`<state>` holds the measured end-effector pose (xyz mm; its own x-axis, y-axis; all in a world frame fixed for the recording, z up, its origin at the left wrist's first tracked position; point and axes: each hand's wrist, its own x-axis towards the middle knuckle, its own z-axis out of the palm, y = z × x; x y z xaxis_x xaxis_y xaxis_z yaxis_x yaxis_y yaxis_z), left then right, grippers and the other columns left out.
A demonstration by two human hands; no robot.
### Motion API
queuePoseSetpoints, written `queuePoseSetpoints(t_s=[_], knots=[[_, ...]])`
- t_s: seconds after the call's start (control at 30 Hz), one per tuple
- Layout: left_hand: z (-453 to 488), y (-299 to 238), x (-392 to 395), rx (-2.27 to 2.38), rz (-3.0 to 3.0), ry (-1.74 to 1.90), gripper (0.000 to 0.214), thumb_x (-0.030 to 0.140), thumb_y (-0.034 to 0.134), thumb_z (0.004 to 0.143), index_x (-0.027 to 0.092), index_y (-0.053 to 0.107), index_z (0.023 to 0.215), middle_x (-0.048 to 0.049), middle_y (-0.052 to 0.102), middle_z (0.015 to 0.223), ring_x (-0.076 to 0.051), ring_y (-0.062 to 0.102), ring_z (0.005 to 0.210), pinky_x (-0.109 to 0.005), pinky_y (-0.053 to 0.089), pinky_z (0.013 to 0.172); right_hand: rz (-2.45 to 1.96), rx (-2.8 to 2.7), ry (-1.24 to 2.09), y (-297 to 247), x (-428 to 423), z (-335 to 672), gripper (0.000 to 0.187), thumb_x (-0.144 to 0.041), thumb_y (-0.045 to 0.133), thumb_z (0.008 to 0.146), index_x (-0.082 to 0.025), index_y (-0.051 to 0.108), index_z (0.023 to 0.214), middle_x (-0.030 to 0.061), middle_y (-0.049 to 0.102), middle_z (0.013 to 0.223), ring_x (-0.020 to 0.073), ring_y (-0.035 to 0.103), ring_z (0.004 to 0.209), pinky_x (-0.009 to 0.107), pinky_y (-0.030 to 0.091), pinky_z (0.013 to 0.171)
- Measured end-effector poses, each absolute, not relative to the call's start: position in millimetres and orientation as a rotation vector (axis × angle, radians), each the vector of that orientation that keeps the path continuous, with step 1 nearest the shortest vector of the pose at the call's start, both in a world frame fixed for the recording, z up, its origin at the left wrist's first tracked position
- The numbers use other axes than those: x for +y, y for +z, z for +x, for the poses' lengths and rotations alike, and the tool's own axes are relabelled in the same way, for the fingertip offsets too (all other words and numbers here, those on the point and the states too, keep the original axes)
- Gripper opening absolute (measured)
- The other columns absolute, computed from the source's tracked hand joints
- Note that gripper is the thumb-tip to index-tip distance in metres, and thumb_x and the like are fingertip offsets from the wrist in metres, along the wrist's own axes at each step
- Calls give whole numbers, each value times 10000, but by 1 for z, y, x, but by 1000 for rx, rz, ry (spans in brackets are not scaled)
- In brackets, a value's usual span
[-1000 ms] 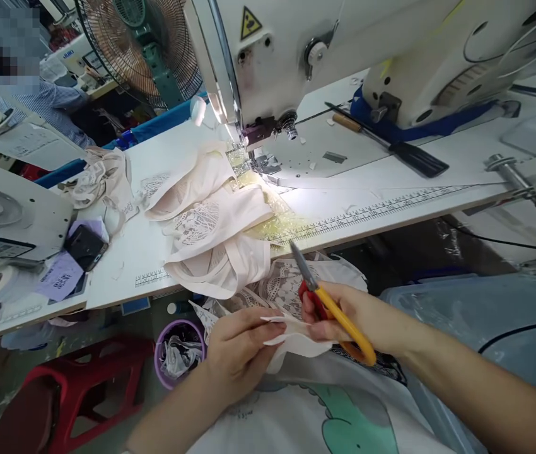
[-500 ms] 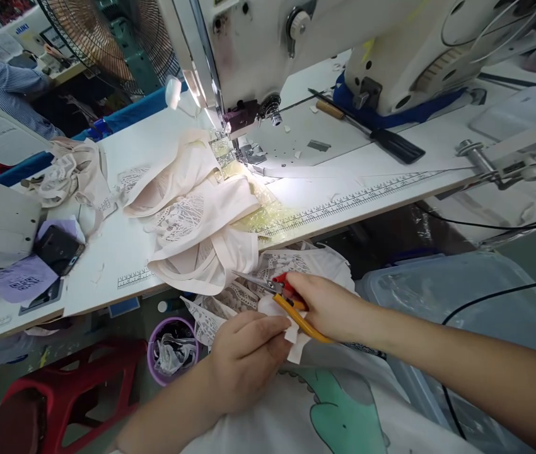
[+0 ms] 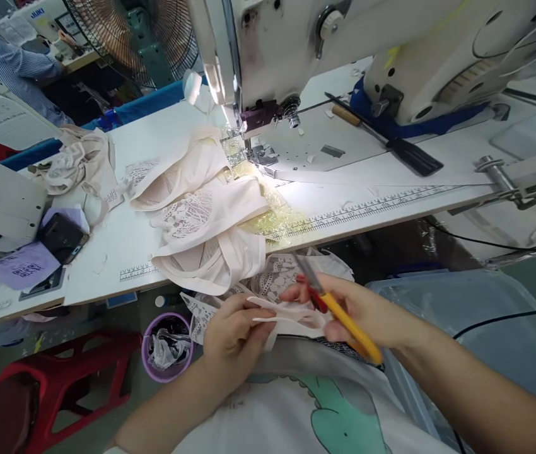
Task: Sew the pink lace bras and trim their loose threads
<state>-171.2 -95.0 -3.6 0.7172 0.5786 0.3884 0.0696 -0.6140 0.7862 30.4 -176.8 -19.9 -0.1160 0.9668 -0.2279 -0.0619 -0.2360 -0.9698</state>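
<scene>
Left hand [image 3: 234,331]: fingers pinched thin pale cloth [image 3: 291,313].
Right hand [image 3: 355,295]: fingers curled round your yellow-and-red-handled metal scissors [image 3: 350,326].
White tabletop edge [image 3: 372,222]: lay beyond.

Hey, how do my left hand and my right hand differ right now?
Your left hand carries no tool; your right hand grips the scissors. The left hand pinches the pale cloth between thumb and fingers, while the right hand is at the cloth's other side, a yellow scissor handle jutting back past its thumb. Both hands are bare and work at the same cloth, in front of the table.
</scene>
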Motion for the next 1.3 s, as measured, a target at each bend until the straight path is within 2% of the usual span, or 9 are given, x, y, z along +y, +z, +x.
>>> queuePoseSetpoints(t_s=[0.1, 0.27, 0.37, 0.6, 0.77, 0.9, 0.97, 1.1, 1.3], knots=[[-172, -9, -97, 660, 2039, 866, 163, 75, 606, 757, 187, 647, 867, -33, 636, 796, -111, 609, 672, -191, 489, 589, -1045, -1044, 1492, -35, -188, 30, 375, -371, 775, 628, -220, 519, 857, 72, 589, 1065, 252, 544, 992, 344, 444, 825], [-170, -18, -104, 850, 1605, 815, 466, 159, 652, 744, 216, 526, 1189, -25, 599, 826, -103, 579, 695, -191, 499, 619, -1301, -986, 1244, -50, -194, 17, 215, -277, 709, 718, -211, 542, 834, 16, 563, 805, 175, 539, 747, 279, 460, 655], [-167, -19, -107, 841, 1397, 761, 537, 218, 659, 746, 204, 469, 1248, -18, 587, 805, -107, 565, 702, -205, 491, 634, -1334, -973, 1179, -48, -193, 12, 193, -287, 697, 718, -208, 537, 793, 16, 548, 768, 167, 524, 703, 275, 460, 615], [-162, -22, -106, 870, 1375, 725, 388, 255, 667, 734, 151, 572, 1095, -25, 573, 747, -112, 547, 660, -210, 468, 592, -1346, -937, 1095, -43, -193, 14, 226, -361, 617, 792, -222, 476, 683, 3, 476, 670, 169, 476, 637, 292, 430, 553], [-161, -26, -107, 798, 1586, 801, 413, 191, 622, 760, 168, 532, 1163, -16, 572, 740, -112, 557, 655, -204, 463, 581, -1353, -1003, 1018, -44, -195, 16, 236, -335, 578, 830, -237, 454, 656, 5, 465, 655, 179, 479, 640, 296, 433, 568], [-158, -24, -107, 781, 1475, 778, 426, 188, 620, 761, 170, 517, 1174, -12, 581, 732, -112, 541, 657, -212, 451, 591, -1335, -1011, 1000, -47, -195, 16, 232, -301, 589, 826, -235, 448, 654, 8, 479, 681, 181, 492, 672, 295, 438, 608], [-158, -24, -106, 772, 1316, 725, 356, 202, 641, 748, 167, 561, 1093, -11, 588, 727, -110, 534, 653, -215, 448, 591, -1328, -993, 998, -49, -196, 16, 216, -290, 594, 826, -227, 460, 669, 23, 533, 761, 183, 517, 732, 293, 443, 645], [-160, -25, -101, 754, 1093, 646, 142, 208, 704, 699, 140, 613, 784, -24, 608, 723, -115, 543, 662, -223, 440, 603, -1326, -892, 1029, -53, -198, 12, 190, -282, 597, 827, -216, 466, 707, 51, 581, 904, 202, 539, 857, 325, 442, 744], [-168, -27, -94, 675, 1094, 639, 103, 185, 674, 735, 154, 578, 753, -46, 637, 833, -160, 578, 800, -273, 450, 704, -1313, -846, 1009, -46, -189, -2, 199, -293, 623, 796, -218, 459, 712, 25, 532, 781, 180, 511, 712, 320, 426, 637]])
